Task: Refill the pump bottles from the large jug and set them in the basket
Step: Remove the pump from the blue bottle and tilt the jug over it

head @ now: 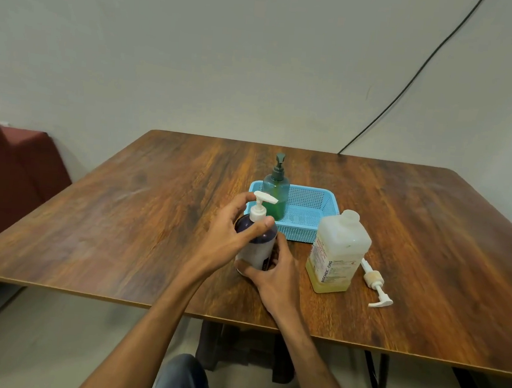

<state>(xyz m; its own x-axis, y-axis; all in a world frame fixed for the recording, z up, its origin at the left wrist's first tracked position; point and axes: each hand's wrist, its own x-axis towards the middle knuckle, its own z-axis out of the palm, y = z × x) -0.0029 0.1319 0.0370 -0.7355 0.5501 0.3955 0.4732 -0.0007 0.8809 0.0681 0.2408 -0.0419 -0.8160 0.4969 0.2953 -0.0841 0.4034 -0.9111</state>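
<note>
Wide wooden counter (121, 228) across the middle of the view, pale wall (199, 49) behind. Dark red seat (8, 178) off the counter's 9 o'clock edge. Thin black cable (413, 80) down the wall, reaching the counter's far edge at 1 o'clock.

Near the counter's centre, blue mesh basket (302, 235), flat on the wood. At 4 o'clock from it, upright, jug (336, 256): cloudy white plastic, printed label on the near face, yellowish liquid low in the bottom. Close to the basket's near right corner; touching or apart, cannot tell.

At 8 o'clock from the basket, left hand (229, 238), fingers (240, 203) curled round the shoulder and white pump collar of the dark bottle (258, 246), thumb across the near side. Lower down, right hand (275, 273), fingers (281, 242) wrapped round the right side of the same bottle near its base, thumb at the near side. Dark bottle upright, outside the basket, right at its near left corner, white pump head pointing to 3 o'clock. Resting on the counter or lifted just off it, cannot tell.

Upright inside the basket at its 9 o'clock end, green bottle (275, 192), dark pump on top, green liquid in the lower part.

Smallest, loose pump (375, 281), white, flat on the counter just beside the jug at 3 o'clock, tube end toward the jug, nozzle end toward 5 o'clock.
</note>
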